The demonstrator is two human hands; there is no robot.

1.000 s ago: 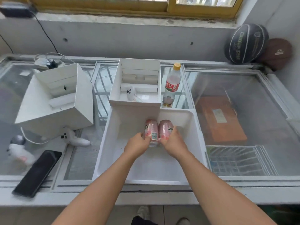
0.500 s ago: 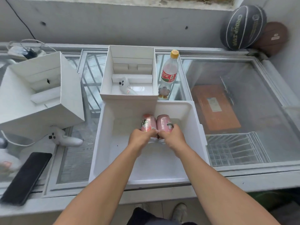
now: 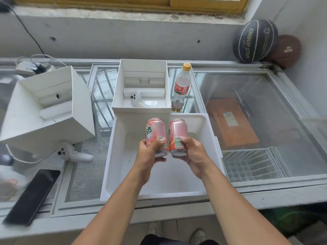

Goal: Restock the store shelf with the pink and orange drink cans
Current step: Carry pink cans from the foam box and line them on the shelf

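1. Over the white tub [image 3: 110, 165] at the counter's [image 3: 265, 197] front edge, the left hand [image 3: 149, 154] is gripping one pink can [image 3: 155, 131] and the right hand [image 3: 195, 154] is gripping a second pink can [image 3: 178, 131], both held just off the tub floor.
2. Nothing is sitting shelved yet. The white box [image 3: 143, 65] behind is holding no cans and no orange ones are showing, so I'd say restocking is only beginning.

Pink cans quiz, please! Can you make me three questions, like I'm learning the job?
1. True or false: the left hand holds the left can, and the right hand holds the right can.
2. The bottle has a cap that is: A) yellow B) blue C) green
3. Short answer: what colour is the tub under the cans?

Key: 1 true; 2 A; 3 white.
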